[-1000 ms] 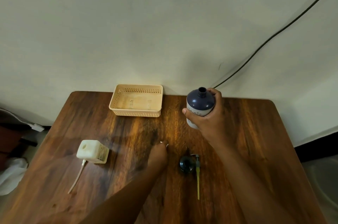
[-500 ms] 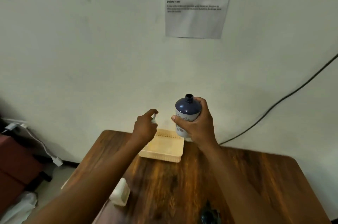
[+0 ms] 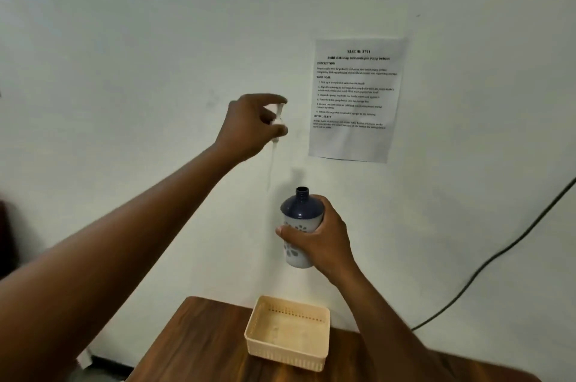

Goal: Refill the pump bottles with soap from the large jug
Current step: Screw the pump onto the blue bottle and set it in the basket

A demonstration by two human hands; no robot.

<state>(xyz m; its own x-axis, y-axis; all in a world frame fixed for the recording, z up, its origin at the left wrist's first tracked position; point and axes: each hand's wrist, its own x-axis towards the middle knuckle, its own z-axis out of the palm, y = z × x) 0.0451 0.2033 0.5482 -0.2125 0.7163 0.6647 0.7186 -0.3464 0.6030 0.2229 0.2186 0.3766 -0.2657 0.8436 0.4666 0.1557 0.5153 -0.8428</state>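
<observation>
My right hand [image 3: 321, 241] grips a pump bottle [image 3: 300, 216] with a dark blue top and a pale, flower-printed body. It is upright in the air above the table, its neck open. My left hand [image 3: 249, 129] is raised higher and to the left, pinching a white pump head [image 3: 278, 120]. The pump's thin dip tube hangs down, its tip left of and just above the bottle's neck. The large jug is out of view.
A cream plastic basket [image 3: 288, 333] sits empty on the brown wooden table [image 3: 193, 347] near the wall. A printed paper sheet [image 3: 355, 98] is stuck to the white wall. A black cable [image 3: 498, 254] runs down the wall at the right.
Both hands have risen well above the table. The left hand has lifted the white pump head higher than the bottle. The view has tilted up, so the table's front items are gone from sight.
</observation>
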